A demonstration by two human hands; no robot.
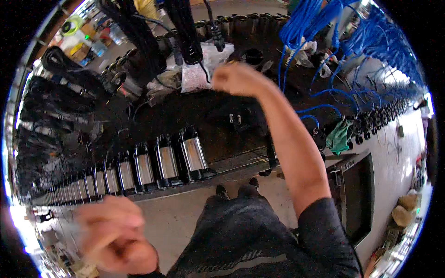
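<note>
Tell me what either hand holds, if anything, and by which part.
It cannot be told: the left hand and right hand are both blurred, and no held thing shows clearly. The right appears beside the pink bag.

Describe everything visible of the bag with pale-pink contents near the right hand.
The bag looks like clear, shiny plastic, with small pale-pink contents too fine to identify. It lies on the dark bench, left of the blurred right hand; contact cannot be told. A hanging black cable bundle overlaps its upper edge in view; whether they touch is unclear.
</note>
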